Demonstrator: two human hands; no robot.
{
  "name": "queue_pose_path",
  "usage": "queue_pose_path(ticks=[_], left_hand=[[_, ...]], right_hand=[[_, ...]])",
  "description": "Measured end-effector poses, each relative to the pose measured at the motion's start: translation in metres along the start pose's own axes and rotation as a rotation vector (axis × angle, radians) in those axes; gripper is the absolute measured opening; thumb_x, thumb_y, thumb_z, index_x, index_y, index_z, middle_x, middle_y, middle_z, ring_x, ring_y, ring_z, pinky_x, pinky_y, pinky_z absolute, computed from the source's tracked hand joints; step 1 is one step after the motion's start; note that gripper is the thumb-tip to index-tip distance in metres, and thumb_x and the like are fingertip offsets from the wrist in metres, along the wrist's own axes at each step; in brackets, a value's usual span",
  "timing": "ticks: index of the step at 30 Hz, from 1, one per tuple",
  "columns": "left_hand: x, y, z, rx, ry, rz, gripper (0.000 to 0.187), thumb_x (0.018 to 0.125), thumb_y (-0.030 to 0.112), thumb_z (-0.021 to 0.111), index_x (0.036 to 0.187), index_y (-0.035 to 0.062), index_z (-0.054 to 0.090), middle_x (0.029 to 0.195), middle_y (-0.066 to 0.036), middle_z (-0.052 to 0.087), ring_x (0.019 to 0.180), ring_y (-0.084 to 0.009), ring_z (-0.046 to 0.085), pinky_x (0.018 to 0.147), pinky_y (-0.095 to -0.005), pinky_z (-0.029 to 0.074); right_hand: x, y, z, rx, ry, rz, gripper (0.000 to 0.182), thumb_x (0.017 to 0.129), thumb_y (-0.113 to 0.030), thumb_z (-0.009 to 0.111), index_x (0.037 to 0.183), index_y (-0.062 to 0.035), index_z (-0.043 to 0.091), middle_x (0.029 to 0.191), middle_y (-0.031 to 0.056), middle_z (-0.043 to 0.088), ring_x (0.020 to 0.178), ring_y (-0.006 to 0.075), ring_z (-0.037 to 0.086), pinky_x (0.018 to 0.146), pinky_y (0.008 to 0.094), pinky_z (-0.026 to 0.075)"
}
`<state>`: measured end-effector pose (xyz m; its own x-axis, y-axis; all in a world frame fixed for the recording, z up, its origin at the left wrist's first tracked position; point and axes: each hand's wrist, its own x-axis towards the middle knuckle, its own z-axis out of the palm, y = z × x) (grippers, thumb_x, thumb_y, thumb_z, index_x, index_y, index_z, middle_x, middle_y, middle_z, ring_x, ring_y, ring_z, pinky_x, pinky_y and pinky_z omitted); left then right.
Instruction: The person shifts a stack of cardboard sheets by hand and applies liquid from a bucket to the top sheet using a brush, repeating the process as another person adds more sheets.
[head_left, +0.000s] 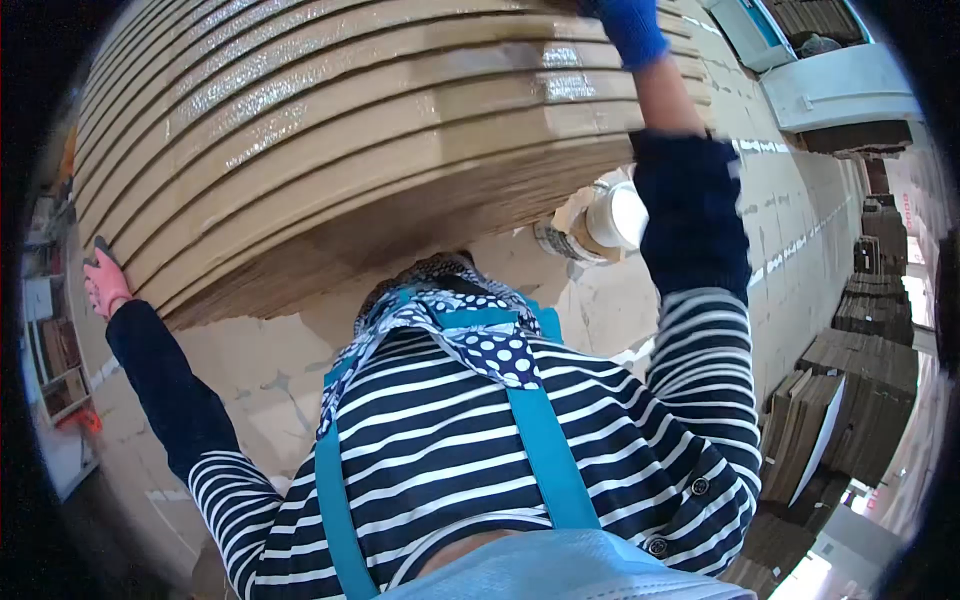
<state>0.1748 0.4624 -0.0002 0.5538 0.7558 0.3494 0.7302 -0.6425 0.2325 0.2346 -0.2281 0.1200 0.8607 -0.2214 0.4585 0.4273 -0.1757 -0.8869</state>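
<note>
A large stack of overlapping brown cardboard sheets (350, 130) fills the upper left, with shiny wet-looking patches across the strips. At the stack's left edge rests my left hand (104, 280), in a pink glove with dark fingertips; its fingers are apart and touch the cardboard edge. My right hand (632, 30), in a blue glove, is over the stack's upper right side at the top of the view. Its fingers are cut off or blurred by motion, so what it holds cannot be made out.
A white round container (618, 215) and a can (565, 242) stand on the floor beside the stack. Piled flat cardboard (860, 370) lines the right side. A white cabinet-like unit (840, 85) is at the upper right, shelving (50, 340) at the far left.
</note>
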Motion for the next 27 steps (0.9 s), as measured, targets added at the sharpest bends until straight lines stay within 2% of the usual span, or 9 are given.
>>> queue_pose_path(ticks=[1,4,6,10,15,17,19,23,27], left_hand=[[-0.003,0.0,-0.002,0.007,-0.005,0.004,0.071,0.072,0.065,0.024,0.124,0.0164,0.029,0.125,-0.013,0.032,0.115,-0.031,0.029,0.094,-0.0445,0.017],[0.004,-0.009,0.006,-0.025,0.011,0.048,0.071,0.073,0.064,0.023,0.124,0.0152,0.029,0.126,-0.013,0.031,0.115,-0.0324,0.029,0.093,-0.0447,0.018],[0.006,-0.013,0.012,-0.011,-0.001,0.036,0.071,0.073,0.064,0.023,0.125,0.0153,0.029,0.127,-0.013,0.029,0.116,-0.0313,0.028,0.094,-0.0434,0.018],[-0.001,-0.001,-0.002,0.037,-0.064,0.006,0.071,0.073,0.064,0.023,0.125,0.0156,0.028,0.128,-0.013,0.028,0.117,-0.0303,0.026,0.095,-0.0424,0.018],[0.0,-0.003,0.004,-0.008,0.029,0.042,0.072,0.072,0.065,0.023,0.122,0.0141,0.032,0.124,-0.014,0.032,0.114,-0.0312,0.03,0.093,-0.0435,0.019],[0.0,-0.001,0.0,-0.01,-0.031,0.038,0.073,0.072,0.065,0.023,0.123,0.0138,0.031,0.124,-0.015,0.033,0.114,-0.0316,0.03,0.092,-0.0441,0.02],[-0.003,0.0,-0.001,0.001,-0.011,0.043,0.072,0.072,0.064,0.024,0.123,0.0134,0.032,0.123,-0.015,0.034,0.113,-0.0317,0.031,0.092,-0.0446,0.02],[-0.011,0.006,-0.009,0.026,0.019,0.052,0.07,0.073,0.062,0.025,0.121,0.0123,0.034,0.121,-0.015,0.036,0.113,-0.032,0.032,0.091,-0.0443,0.021],[-0.017,0.008,-0.015,-0.006,0.025,0.063,0.069,0.073,0.062,0.026,0.122,0.0129,0.034,0.122,-0.016,0.036,0.113,-0.0324,0.032,0.092,-0.0442,0.021]], right_hand=[[0.006,-0.005,0.008,-0.104,-0.057,0.124,0.017,0.074,-0.017,0.059,0.066,-0.002,0.059,0.059,0.0002,0.054,0.049,0.0051,0.044,0.044,0.0201,0.035],[0.015,0.047,0.007,0.013,-0.051,-0.027,0.018,0.074,-0.018,0.06,0.063,-0.0039,0.056,0.055,-0.0025,0.051,0.047,0.0051,0.044,0.042,0.0212,0.034],[-0.03,0.042,-0.003,-0.027,-0.011,0.05,0.021,0.074,-0.018,0.059,0.058,-0.0054,0.052,0.051,-0.0004,0.049,0.045,0.01,0.046,0.042,0.0254,0.036],[-0.137,0.009,-0.006,-0.232,-0.111,0.047,0.021,0.076,-0.018,0.057,0.066,0.0008,0.059,0.058,0.0008,0.055,0.056,0.0066,0.049,0.052,0.0233,0.041],[-0.095,-0.006,-0.004,-0.022,-0.039,-0.097,0.014,0.074,-0.011,0.055,0.069,0.0019,0.06,0.064,0.0043,0.057,0.06,0.0097,0.053,0.057,0.0229,0.042],[-0.073,-0.008,0.01,-0.386,0.234,-0.124,0.019,0.073,-0.016,0.057,0.065,0.0017,0.06,0.06,0.0034,0.059,0.054,0.0109,0.054,0.054,0.0251,0.043],[-0.08,-0.005,0.04,-1.125,0.221,-0.111,0.02,0.073,-0.018,0.057,0.062,-0.002,0.06,0.061,0.0063,0.06,0.053,0.0119,0.055,0.052,0.027,0.043],[-0.164,-0.004,0.149,-0.441,0.045,-0.625,0.009,0.069,-0.008,0.06,0.062,-0.0059,0.056,0.054,0.0028,0.053,0.049,0.0134,0.051,0.048,0.024,0.041],[-0.204,-0.043,0.187,-0.252,-0.27,-0.501,0.007,0.068,-0.003,0.06,0.065,-0.0054,0.055,0.061,0.0036,0.054,0.056,0.0133,0.052,0.05,0.024,0.041]])
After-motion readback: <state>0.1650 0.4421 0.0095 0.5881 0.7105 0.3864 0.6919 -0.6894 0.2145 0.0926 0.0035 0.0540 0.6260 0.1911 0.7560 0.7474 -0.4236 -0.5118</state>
